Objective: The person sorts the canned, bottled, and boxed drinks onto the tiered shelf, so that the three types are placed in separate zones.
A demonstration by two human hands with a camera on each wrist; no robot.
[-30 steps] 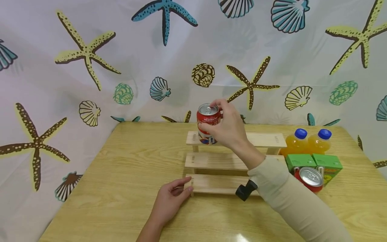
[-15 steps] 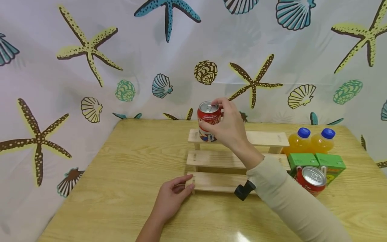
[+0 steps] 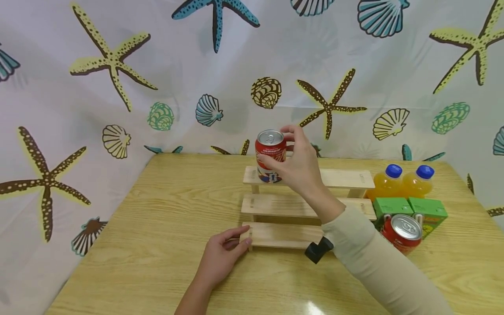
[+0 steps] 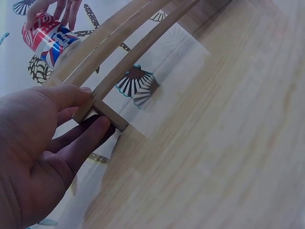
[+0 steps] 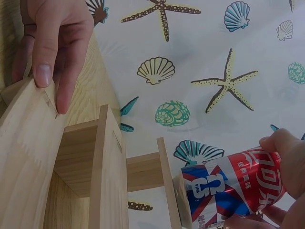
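Observation:
A red soda can [image 3: 271,151] with a silver lid stands upright at the left end of the top tier of a three-tier wooden rack [image 3: 283,235]. My right hand [image 3: 302,168] holds the can from the right, thumb across its front and fingers behind. In the right wrist view, the can's [image 5: 228,188] base meets the top board. My left hand [image 3: 221,259] pinches the left end of the lowest tier. Up close in the left wrist view, thumb and fingers of the left hand [image 4: 47,143] grip that board's end and its support.
Right of the rack stand two orange juice bottles [image 3: 387,183] with blue caps, two green drink cartons [image 3: 429,211] and another red can [image 3: 402,234]. A patterned cloth [image 3: 220,78] hangs behind the wooden table [image 3: 169,210].
My right index finger has lifted from the can's lid and moved slightly right. The can stays at the top tier's left end. My left hand keeps its grip on the rack.

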